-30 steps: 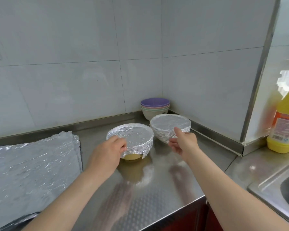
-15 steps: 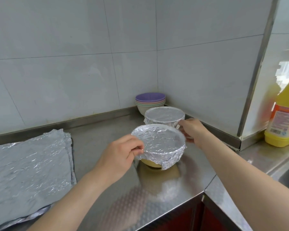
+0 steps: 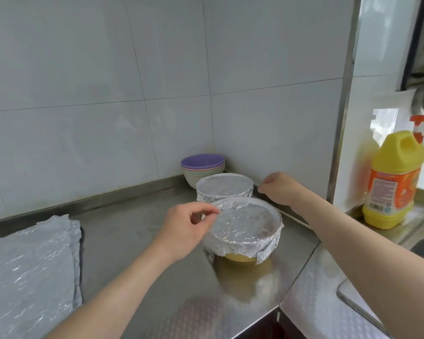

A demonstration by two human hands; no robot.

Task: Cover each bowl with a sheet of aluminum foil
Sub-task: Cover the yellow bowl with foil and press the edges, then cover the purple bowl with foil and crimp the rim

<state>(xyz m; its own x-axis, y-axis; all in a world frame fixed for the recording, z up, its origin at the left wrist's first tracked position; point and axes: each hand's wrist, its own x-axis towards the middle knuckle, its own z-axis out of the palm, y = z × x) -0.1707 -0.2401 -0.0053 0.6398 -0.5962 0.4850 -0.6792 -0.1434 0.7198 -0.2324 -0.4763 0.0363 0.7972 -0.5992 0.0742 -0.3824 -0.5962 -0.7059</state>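
My left arm comes in from the lower left, and my left hand (image 3: 187, 228) sits at the left rim of the near bowl (image 3: 238, 257), knuckles up, fingers curled. Index and thumb make a small loop with their tips right at the edge of the foil (image 3: 245, 223). I cannot tell whether they pinch it or only touch it. That foil is stretched flat over the top and crimped down the sides, leaving a strip of yellow bowl showing underneath. My right arm crosses in from the lower right, and my right hand (image 3: 277, 188) hovers further back, loosely curled with nothing in it. It is just right of the far bowl (image 3: 224, 189) and close to the wall. The far bowl is wrapped all over and stands just behind the near one on the counter (image 3: 132, 228). A stack of bowls (image 3: 202, 165), purple on top, sits in the corner behind both. The spare sheets (image 3: 30, 265) lie in a pile well off to my left, and a yellow bottle (image 3: 397, 182) stands far right.
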